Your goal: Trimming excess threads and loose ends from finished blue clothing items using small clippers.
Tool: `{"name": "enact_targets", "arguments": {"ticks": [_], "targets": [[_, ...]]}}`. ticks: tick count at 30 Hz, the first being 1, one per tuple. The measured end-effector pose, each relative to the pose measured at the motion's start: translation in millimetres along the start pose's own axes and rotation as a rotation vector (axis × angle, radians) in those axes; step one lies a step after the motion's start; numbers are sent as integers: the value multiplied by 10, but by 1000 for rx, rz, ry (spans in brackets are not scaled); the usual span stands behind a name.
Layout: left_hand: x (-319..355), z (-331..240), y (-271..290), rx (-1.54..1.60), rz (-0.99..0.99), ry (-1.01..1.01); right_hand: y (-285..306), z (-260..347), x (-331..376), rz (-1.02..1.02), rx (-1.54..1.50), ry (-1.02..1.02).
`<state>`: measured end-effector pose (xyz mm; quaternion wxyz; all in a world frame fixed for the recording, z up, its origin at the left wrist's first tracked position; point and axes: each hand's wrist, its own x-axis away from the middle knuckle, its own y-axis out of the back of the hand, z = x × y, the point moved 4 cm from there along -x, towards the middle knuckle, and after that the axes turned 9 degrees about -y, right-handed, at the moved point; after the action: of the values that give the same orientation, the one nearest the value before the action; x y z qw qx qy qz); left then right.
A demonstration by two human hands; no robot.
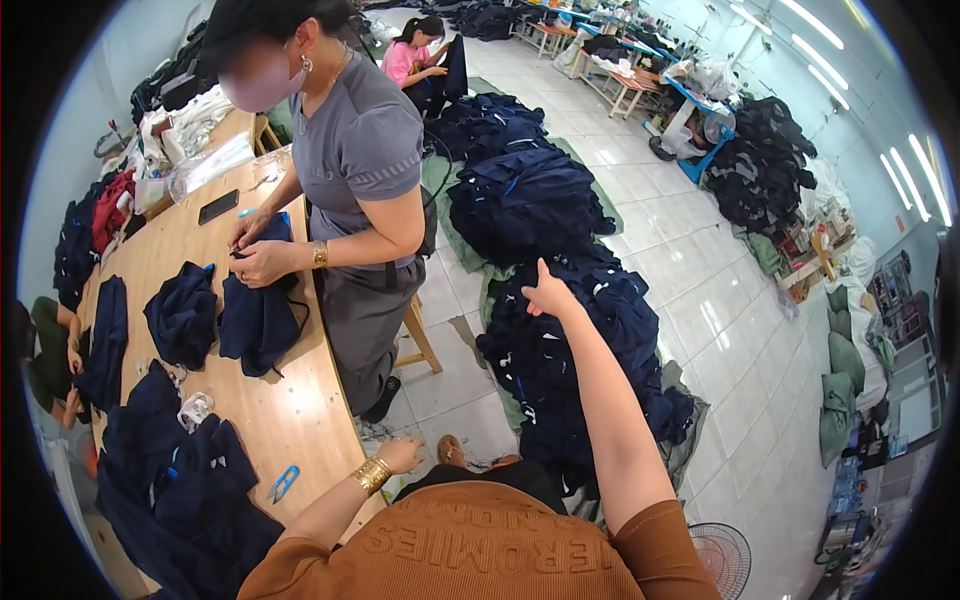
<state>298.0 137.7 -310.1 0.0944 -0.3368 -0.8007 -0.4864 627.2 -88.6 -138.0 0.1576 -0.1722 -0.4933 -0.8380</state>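
Note:
My right hand [548,292] is stretched forward with its index finger extended, above a long heap of navy garments [570,350] on the floor. It holds nothing. My left hand [402,455], below a gold bracelet, hangs beside the table edge with its fingers loosely bent and nothing visible in them. Nearest to it on the wooden table [310,400] lie blue thread snips [285,484] and a navy garment pile [190,490]. Across the table corner, a standing co-worker's hands [262,255] handle a navy garment [262,315].
Another navy bundle [182,318] and a black phone [219,206] lie on the table. A person in pink [405,62] sits at the far end of the heap holding dark cloth. A fan [720,560] stands at my right. Dark cloth piles [765,165] line the right side.

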Motion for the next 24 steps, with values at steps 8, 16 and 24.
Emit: {"name": "enact_targets", "arguments": {"ticks": [8,16,24], "targets": [[403,-116,110,-43,-226,-80,-1165,-883,366,119,-82,39],[434,-220,313,141,-485,-87,-1871,-2926,1302,305,16,-414],[431,-191,213,-27,-426,1,-2141,-3839,1579,327,-270,-658]]}}
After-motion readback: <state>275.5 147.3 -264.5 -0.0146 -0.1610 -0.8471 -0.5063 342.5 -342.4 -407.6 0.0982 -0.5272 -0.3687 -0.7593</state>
